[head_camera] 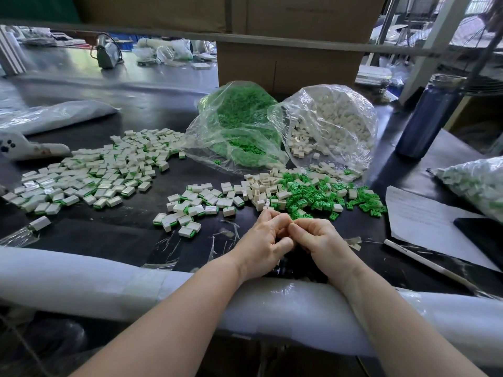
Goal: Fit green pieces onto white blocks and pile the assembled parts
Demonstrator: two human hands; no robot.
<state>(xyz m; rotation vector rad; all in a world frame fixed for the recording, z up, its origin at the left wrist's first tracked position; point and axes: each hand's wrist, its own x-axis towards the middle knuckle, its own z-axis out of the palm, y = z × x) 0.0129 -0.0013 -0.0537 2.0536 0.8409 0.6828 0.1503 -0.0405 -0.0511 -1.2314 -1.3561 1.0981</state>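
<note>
My left hand (268, 238) and my right hand (317, 238) meet fingertip to fingertip just above the dark table, fingers curled inward. What they pinch between them is hidden by the fingers. Right behind them lie loose white blocks (262, 190) and loose green pieces (313, 195). A small group of assembled parts (190, 210) sits to the left of my hands, and a large pile of assembled parts (89, 175) spreads across the left of the table. An open clear bag of green pieces (239, 126) and an open clear bag of white blocks (332, 123) stand behind.
A dark blue bottle (427, 118) stands at the right. White paper (424, 221) and a white pen (424, 261) lie at the right front. A bag of assembled parts (479, 186) sits at the far right. White foam padding (81, 276) lines the table's front edge. Cardboard boxes (288, 66) stand behind.
</note>
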